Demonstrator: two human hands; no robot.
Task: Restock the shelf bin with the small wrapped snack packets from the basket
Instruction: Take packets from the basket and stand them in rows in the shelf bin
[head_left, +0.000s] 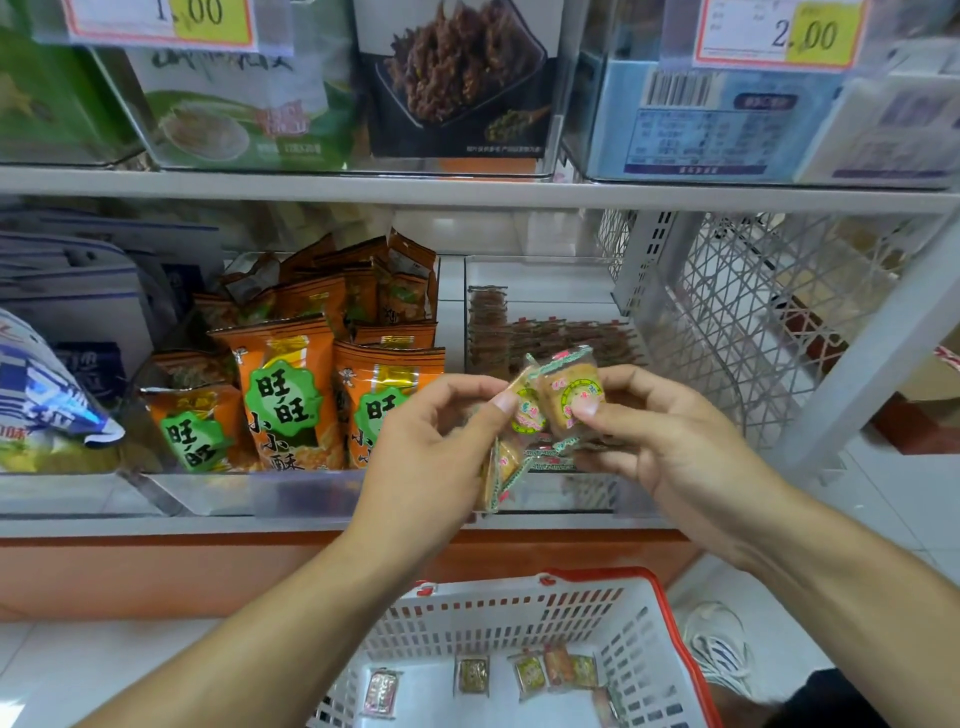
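Observation:
My left hand and my right hand both hold a bunch of small clear-wrapped snack packets in front of the clear shelf bin on the lower shelf. Thumb and fingers of each hand pinch the packets. One packet hangs down from my left hand. The bin holds rows of small brown packets towards its back. Below, a white basket with a red rim stands on the floor, with several small packets lying on its bottom.
Orange snack bags fill the clear bin to the left. A blue and white bag lies further left. A white wire mesh panel closes the shelf's right side. Boxes with price tags sit on the upper shelf. A shoe is beside the basket.

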